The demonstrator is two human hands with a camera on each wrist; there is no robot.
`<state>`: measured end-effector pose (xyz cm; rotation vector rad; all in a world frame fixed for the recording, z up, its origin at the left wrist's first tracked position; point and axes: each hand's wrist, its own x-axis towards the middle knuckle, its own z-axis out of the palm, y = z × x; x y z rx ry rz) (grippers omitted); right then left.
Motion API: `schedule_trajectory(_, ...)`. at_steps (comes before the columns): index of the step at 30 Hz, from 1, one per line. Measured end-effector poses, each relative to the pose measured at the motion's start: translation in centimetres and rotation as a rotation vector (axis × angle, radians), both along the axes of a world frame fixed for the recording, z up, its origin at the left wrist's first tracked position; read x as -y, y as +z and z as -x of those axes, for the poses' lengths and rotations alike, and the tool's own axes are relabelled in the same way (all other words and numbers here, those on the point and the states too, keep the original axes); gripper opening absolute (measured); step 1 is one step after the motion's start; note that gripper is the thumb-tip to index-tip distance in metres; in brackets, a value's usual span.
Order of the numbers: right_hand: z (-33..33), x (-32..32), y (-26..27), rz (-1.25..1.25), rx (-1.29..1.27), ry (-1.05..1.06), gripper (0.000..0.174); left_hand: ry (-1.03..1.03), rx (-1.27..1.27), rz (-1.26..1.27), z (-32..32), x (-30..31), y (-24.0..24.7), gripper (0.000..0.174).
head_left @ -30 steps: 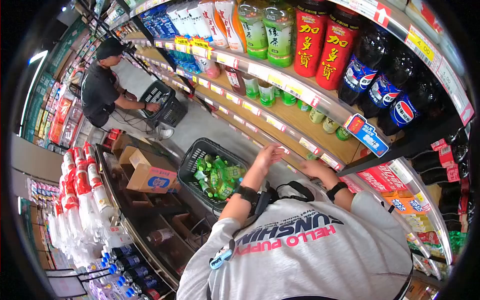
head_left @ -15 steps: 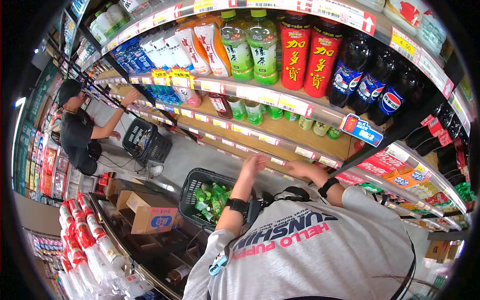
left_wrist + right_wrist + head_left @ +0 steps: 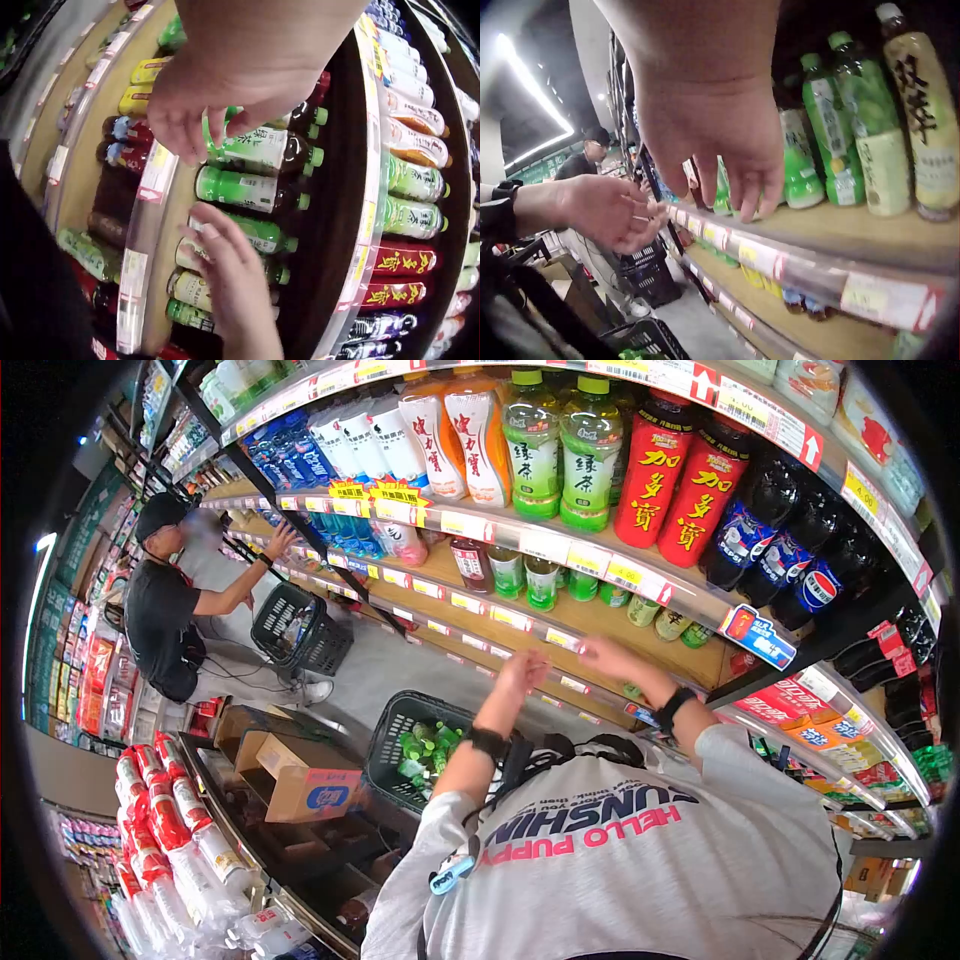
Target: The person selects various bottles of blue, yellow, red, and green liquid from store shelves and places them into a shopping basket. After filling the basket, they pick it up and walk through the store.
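In front of a lower shelf of drinks, my left hand point(image 3: 522, 674) and right hand point(image 3: 608, 658) hover close together, both empty. Seen from the left wrist, the left hand point(image 3: 225, 101) has loosely bent fingers before green-labelled bottles point(image 3: 251, 150), while the right hand point(image 3: 232, 270) has its fingers spread nearby. The right wrist view shows the right hand point(image 3: 712, 142) hanging relaxed over the shelf's price-tag edge point(image 3: 757, 255), and the left hand point(image 3: 611, 214) beside it, palm up. Whether any fingertip touches a bottle, I cannot tell.
A dark basket point(image 3: 385, 745) holding green bottles stands on the floor left of my arms. Farther left, a person in black point(image 3: 165, 600) stands by another basket point(image 3: 325, 645). An opened carton point(image 3: 285, 765) sits on the low rack.
The head view has shifted over the shelves. My right hand has risen nearer the shelf, and both hands remain empty. The other person has straightened and raised one hand.
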<state>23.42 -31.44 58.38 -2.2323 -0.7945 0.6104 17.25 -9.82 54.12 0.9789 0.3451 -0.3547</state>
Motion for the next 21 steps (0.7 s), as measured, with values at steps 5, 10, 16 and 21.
schedule_trajectory(5,-6.7,-4.9,5.2,-0.159,0.585,-0.219,0.04,0.039,0.037,-0.246,-6.3,-1.3,4.3,0.043)
schedule_trajectory(10,-7.8,-7.9,10.3,0.049,0.531,-0.259,0.042,0.009,0.27,-0.512,-10.5,-0.3,7.3,0.058)
schedule_trajectory(16,-8.2,-8.1,8.7,-0.026,0.613,-0.27,0.045,0.093,-0.021,-0.013,-12.4,0.7,6.9,0.054)
schedule_trajectory(21,-6.3,-6.4,5.9,-0.231,0.825,-0.31,0.037,0.04,0.002,0.118,-10.7,1.7,6.9,0.041)
